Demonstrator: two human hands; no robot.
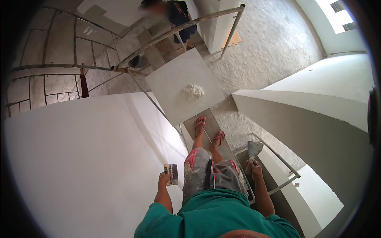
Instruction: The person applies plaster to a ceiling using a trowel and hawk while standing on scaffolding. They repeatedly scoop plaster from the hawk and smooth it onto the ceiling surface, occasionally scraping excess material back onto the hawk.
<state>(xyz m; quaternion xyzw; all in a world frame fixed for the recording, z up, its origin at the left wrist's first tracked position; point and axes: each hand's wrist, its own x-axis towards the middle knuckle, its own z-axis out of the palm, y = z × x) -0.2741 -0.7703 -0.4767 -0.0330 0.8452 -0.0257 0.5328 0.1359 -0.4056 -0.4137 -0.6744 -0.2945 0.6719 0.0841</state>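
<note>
My left hand [164, 179] grips a broad, dirty scraper [172, 174] with a yellowish handle, held beside the white wall [83, 158]. My right hand [257, 170] is closed round the handle of a metal putty knife [254, 149], its blade pointing away from my body. In front of my feet, in pink flip-flops on a narrow plank platform [211, 118], lies a large pale square board [168, 97] with a heap of white putty [194, 91] near its middle. Neither hand touches the board.
A metal scaffold rail [174, 29] crosses beyond the board, with another person [180, 20] behind it and a dark bucket [136, 62] nearby. Scaffold frames [45, 63] stand at upper left. A shorter rail [283, 160] and a white ledge [301, 115] are on the right, above rough floor [270, 51].
</note>
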